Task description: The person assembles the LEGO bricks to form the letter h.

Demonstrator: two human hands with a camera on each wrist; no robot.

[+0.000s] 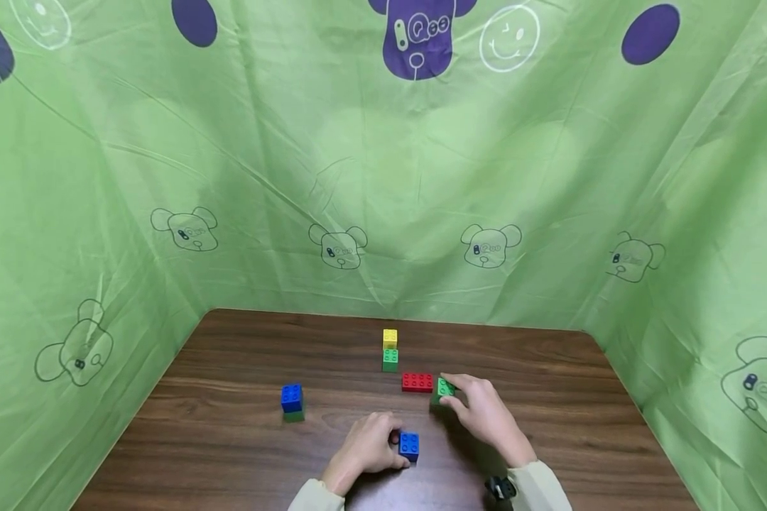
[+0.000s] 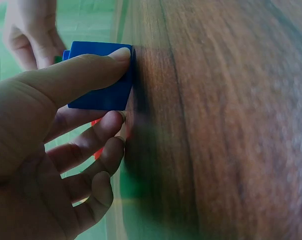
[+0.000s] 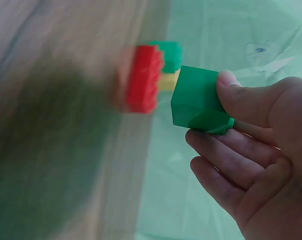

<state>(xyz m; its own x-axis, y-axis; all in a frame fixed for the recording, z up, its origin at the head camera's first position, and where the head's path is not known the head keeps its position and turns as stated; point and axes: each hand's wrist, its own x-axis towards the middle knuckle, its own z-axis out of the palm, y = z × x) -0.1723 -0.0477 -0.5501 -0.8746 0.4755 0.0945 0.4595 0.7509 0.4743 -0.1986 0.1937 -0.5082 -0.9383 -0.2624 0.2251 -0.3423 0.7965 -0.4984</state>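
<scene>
My left hand (image 1: 369,443) pinches a blue brick (image 1: 409,446) near the front of the table. In the left wrist view the thumb lies across the blue brick's (image 2: 103,97) side, and the brick's base is right at the tabletop; the other fingers are loosely bent. My right hand (image 1: 482,411) holds a green brick (image 1: 444,388) between thumb and fingers. The right wrist view shows this green brick (image 3: 198,97) raised off the table, its flat side facing the camera. Just left of it lies a long red brick (image 1: 417,382).
Behind the red brick are another green brick (image 1: 390,360) and a yellow brick (image 1: 390,338), close together. On the left, a blue brick (image 1: 291,397) sits on a green one (image 1: 294,416). Green patterned cloth (image 1: 415,284) rises around the wooden table (image 1: 230,454).
</scene>
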